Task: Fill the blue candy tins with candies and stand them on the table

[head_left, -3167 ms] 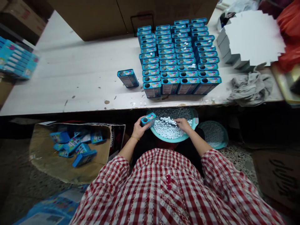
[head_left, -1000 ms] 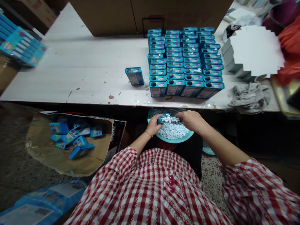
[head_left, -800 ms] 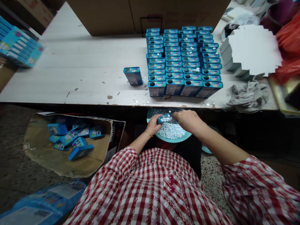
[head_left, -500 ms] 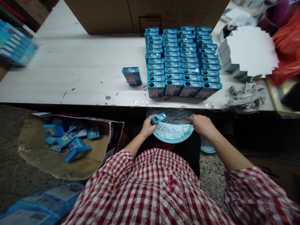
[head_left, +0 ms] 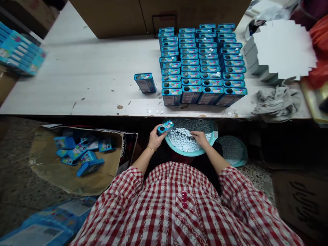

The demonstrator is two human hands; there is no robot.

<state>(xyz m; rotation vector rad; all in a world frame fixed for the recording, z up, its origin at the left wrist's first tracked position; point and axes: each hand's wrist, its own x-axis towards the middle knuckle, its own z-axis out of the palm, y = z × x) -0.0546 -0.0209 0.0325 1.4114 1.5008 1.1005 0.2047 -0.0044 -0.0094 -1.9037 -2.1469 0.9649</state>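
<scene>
Left hand (head_left: 154,138) grips a box (head_left: 165,127), hole up; right hand (head_left: 200,138) rests in sweets (head_left: 182,140), grasp unclear. We advise filling over the basin (head_left: 192,154).

Rows of blue tins (head_left: 202,65) on worn white table (head_left: 77,78), crumpled grey cloth (head_left: 278,100) beside; torn brown cardboard box (head_left: 51,179) on floor (head_left: 15,194)

Box (head_left: 165,127) in left hand (head_left: 154,138) — glossy printed skin. Basin (head_left: 191,153) under right hand (head_left: 200,137): smooth teal plastic; pellets (head_left: 180,141) matt. Tabletop (head_left: 89,78) beyond hands — matt paint w/ chips. Rag (head_left: 276,99) further right: crumpled cloth.
</scene>
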